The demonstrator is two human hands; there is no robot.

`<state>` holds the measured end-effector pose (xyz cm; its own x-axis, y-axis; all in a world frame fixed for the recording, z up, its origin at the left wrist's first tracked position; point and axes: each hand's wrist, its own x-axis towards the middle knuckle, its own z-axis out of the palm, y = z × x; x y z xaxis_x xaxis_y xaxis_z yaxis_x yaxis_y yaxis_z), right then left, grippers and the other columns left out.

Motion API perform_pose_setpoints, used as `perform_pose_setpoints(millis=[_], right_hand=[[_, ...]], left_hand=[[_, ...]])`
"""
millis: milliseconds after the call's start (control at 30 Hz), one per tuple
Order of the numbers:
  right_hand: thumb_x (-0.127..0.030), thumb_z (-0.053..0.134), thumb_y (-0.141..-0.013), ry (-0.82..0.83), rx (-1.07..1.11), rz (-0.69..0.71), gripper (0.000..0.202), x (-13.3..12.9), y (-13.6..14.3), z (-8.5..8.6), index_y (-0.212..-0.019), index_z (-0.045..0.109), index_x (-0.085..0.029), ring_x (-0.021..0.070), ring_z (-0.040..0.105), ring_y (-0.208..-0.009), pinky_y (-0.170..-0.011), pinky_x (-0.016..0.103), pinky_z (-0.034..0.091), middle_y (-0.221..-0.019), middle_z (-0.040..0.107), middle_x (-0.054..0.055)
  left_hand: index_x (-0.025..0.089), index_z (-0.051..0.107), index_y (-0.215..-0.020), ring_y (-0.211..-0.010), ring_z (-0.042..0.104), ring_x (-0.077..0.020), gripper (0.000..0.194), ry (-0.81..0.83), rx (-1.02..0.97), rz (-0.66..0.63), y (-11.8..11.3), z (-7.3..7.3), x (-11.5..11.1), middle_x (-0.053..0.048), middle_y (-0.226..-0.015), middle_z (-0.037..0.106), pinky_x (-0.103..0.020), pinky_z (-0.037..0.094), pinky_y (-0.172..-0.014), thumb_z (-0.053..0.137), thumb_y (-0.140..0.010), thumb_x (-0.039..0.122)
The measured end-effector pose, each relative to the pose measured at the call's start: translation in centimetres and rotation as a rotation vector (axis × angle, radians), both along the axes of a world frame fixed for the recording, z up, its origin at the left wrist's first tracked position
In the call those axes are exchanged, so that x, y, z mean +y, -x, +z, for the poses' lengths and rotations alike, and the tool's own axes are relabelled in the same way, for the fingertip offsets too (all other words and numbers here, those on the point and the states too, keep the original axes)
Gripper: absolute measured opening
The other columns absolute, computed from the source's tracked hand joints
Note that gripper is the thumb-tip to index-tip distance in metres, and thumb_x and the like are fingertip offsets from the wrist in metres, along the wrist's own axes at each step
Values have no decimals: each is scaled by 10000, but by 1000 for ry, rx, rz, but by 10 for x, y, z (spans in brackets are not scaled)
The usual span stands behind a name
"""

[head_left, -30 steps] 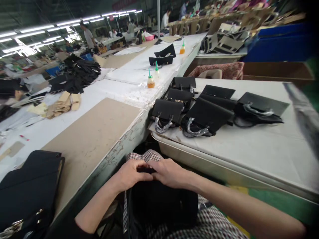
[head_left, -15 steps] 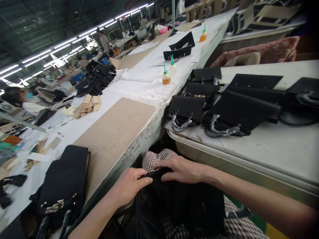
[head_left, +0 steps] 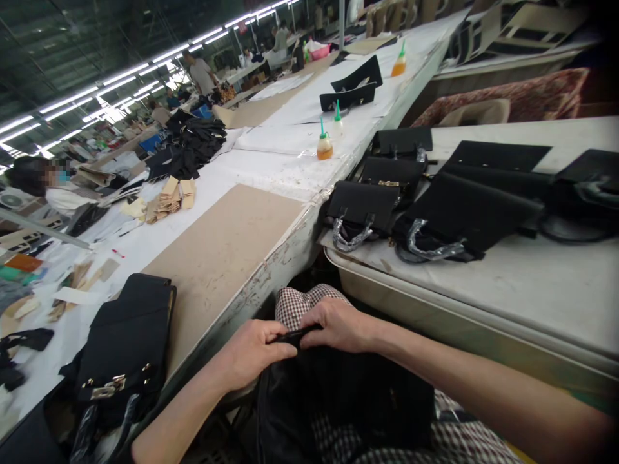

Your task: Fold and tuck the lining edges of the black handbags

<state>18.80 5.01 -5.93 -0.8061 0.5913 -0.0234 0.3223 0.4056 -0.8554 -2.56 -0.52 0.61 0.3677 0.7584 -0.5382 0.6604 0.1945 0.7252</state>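
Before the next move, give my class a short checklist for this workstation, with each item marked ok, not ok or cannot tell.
1. Left hand pinching the edge of the black piece: ok.
2. Right hand gripping that same edge, close to the left: ok.
3. At least one hand free: not ok, both are holding the piece.
4. Part of the edge under the fingers visible for inspection: cannot tell its condition, the fingers cover it.
5. Nearest squeeze bottle standing on the long table, away from both hands: ok.
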Motion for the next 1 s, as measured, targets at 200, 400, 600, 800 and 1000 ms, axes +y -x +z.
perform_pose_setpoints(millis=[200, 400, 600, 800, 1000], right_hand=[[-272, 766, -833, -40, -19, -28, 59, -5, 0, -3, -856, 775, -218, 119, 507, -594, -536, 234, 269, -577, 520, -57], [-307, 712, -879, -46, -24, -35, 97, -10, -5, 1, -891, 777, -236, 134, 541, -614, -563, 235, 320, -614, 591, -46], [-412, 575, -982, -17, -76, 151, 251, -4, -10, 13, -1003, 741, -225, 156, 580, -683, -602, 246, 348, -720, 628, -18], [-354, 559, -991, -179, -205, 138, 242, -4, 0, 23, -880, 714, -205, 169, 580, -690, -604, 260, 333, -728, 636, 6], [-355, 558, -991, -150, -211, 189, 262, -5, 1, 26, -838, 708, -204, 157, 560, -660, -597, 250, 337, -706, 628, 5]], left_hand=[[161, 683, -850, -679, 432, -126, 276, -89, 72, -20, -2, 0, 0, 38, -709, 513, -226, 291, -600, 572, -920, 404], [170, 599, -743, -632, 442, -112, 308, -250, 189, -97, -10, 1, -5, 46, -654, 490, -235, 279, -589, 487, -970, 345], [171, 525, -650, -598, 426, -118, 364, -299, 264, -79, -17, 6, -9, 38, -594, 443, -249, 263, -584, 494, -966, 349], [184, 535, -719, -640, 504, -166, 334, -294, 517, -219, -12, 23, -17, -25, -704, 607, -287, 226, -596, 427, -998, 331], [185, 437, -702, -594, 428, -144, 359, -171, 536, -175, 0, 34, -41, 7, -657, 537, -281, 234, -584, 363, -1016, 341]])
